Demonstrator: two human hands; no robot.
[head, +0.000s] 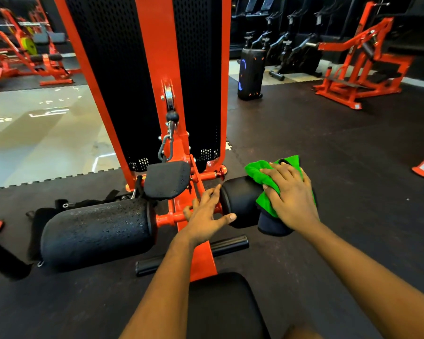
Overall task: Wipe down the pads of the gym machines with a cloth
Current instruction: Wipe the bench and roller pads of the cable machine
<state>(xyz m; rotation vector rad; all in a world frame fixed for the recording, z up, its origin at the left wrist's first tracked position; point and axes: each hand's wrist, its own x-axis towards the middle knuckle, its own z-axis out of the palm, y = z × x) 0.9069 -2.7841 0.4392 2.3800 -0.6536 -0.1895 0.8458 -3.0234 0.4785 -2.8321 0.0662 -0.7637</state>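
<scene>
The right hand point(291, 196) lies flat on a green cloth point(262, 176), pressing it onto the right roller pad point(240, 199), 1 of 2 on the orange machine frame point(202, 260). The left hand point(206, 214), fingers spread, touches that pad's inner end. The left roller pad point(96, 231) and the small black pad point(167, 179) behind it are speckled with shiny spots. The black seat point(220, 304) sits nearest the camera.

A commercial gym. An orange-framed weight machine point(154, 57) with black roller pads point(96, 231) fills the centre. More orange machines point(360, 64) stand at upper left and upper right, exercise bikes point(291, 50) line the top edge, and black rubber floor mats point(328, 143) cover the ground.
</scene>
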